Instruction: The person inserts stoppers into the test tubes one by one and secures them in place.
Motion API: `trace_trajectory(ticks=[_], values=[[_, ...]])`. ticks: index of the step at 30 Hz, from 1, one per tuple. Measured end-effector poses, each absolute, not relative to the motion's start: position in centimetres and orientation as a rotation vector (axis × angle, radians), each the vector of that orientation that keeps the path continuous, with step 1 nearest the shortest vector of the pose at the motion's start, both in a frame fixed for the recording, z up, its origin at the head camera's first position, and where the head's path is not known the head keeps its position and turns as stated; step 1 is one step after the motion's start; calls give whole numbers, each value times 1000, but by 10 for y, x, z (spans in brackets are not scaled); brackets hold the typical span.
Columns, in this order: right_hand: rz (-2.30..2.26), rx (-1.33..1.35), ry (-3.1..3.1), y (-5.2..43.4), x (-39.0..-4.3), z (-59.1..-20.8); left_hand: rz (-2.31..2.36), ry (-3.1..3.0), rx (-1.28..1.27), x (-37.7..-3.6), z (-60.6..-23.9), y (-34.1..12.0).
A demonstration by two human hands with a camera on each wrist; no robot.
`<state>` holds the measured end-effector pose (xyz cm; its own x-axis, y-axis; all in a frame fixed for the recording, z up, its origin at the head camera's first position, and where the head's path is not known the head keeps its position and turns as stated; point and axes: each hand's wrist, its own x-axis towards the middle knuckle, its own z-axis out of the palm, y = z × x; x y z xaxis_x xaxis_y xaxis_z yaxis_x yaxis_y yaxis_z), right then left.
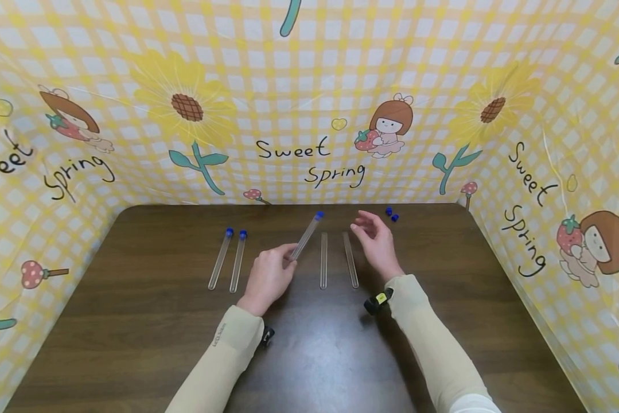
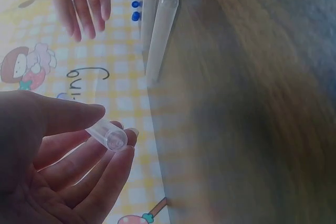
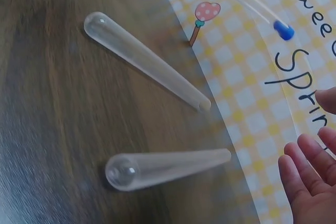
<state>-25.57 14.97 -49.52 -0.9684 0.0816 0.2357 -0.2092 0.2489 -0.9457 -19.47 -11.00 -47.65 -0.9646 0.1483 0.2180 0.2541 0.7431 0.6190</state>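
Pale sleeves [image 1: 443, 338] nearest camera, reaching over the counter [image 1: 330, 350]. Left hand [image 1: 270, 275] pinches a tilted tube [image 1: 307, 234] near its lower end, probably to leave its blue cap [image 1: 319, 215] accessible. Right hand [image 1: 378, 244] relaxed, fingers loosely bent, nothing seen in it. Two uncapped tubes [image 1: 323, 261] lie between the hands; two loose caps [image 1: 389, 211] sit just beyond the right one. Two capped tubes [image 1: 220, 261] lie left of the left hand, apparently grouped apart. Can't tell if the held tube's cap is fully seated.
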Motion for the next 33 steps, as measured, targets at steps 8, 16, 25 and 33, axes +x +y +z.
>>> trace_trajectory(ticks=[8,16,25,33], values=[[1739,62,-2306,162,-260,-495,-1036,-2776,-292,-195,-473,-121],[1730,-13,-2327,173,-262,-499,-1029,-2720,-296,-197,-477,-133],[1686,-99,-2354,182,-264,-502,-1047,-2729,-238,-196,-476,-144],[1599,-120,-2363,193,-272,-505,-1052,-2704,-193,-197,-473,-157]])
